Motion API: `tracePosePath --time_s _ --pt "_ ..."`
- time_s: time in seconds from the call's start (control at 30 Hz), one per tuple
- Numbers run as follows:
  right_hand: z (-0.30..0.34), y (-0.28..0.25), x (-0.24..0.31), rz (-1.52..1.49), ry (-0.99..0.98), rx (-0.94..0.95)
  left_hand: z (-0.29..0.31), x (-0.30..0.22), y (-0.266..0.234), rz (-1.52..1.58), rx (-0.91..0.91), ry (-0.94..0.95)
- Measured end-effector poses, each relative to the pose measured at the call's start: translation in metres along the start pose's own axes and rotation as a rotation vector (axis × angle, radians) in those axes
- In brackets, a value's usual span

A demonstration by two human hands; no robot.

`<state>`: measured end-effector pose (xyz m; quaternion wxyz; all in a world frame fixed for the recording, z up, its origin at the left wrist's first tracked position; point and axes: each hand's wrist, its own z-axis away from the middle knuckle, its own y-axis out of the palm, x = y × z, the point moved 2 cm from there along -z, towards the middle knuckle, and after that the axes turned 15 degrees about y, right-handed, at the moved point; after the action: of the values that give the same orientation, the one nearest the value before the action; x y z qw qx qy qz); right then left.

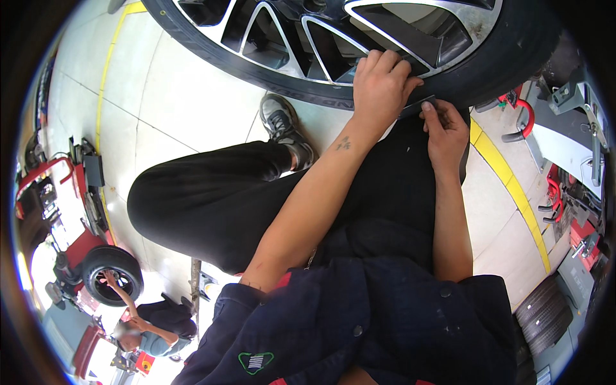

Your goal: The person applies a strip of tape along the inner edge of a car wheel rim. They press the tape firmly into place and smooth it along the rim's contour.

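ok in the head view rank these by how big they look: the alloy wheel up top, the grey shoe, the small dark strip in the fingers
1. alloy wheel, largest, though cut off by the frame
2. grey shoe
3. small dark strip, partly hidden between the left hand and right hand

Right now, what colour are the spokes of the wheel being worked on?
Silver-faced spokes with black recesses, clearest in the head view.

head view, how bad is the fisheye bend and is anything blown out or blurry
Head view: strong fisheye, the tire and yellow floor line curve toward a black rim; both hands, left and right, are sharp; the lower-left corner near the other person is overexposed and soft.
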<state>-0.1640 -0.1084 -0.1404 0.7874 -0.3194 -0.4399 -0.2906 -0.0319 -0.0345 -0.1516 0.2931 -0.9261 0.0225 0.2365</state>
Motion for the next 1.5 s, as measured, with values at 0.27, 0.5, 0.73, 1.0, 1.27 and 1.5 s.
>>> tracePosePath --time_s 0.27,0.5,0.73,1.0,1.27,1.5 --pt "0.004 0.001 0.002 0.021 -0.012 -0.041 0.001 0.003 -0.001 0.065 -0.005 -0.052" --pt "0.004 -0.001 0.01 -0.242 0.07 -0.085 -0.006 -0.001 -0.012 0.077 0.041 -0.091" --pt "0.001 0.026 0.019 -1.114 0.415 0.164 -0.026 0.013 -0.058 0.933 0.236 -0.727" --pt "-0.003 0.069 0.024 -1.369 0.612 0.086 -0.028 0.006 -0.031 0.952 -0.045 -0.87" --pt "-0.006 0.074 0.028 -1.333 0.551 0.029 -0.024 0.005 -0.023 0.941 -0.12 -0.938" --pt "-0.013 0.073 0.026 -1.386 0.49 0.082 -0.032 0.009 -0.02 0.871 -0.047 -0.829"
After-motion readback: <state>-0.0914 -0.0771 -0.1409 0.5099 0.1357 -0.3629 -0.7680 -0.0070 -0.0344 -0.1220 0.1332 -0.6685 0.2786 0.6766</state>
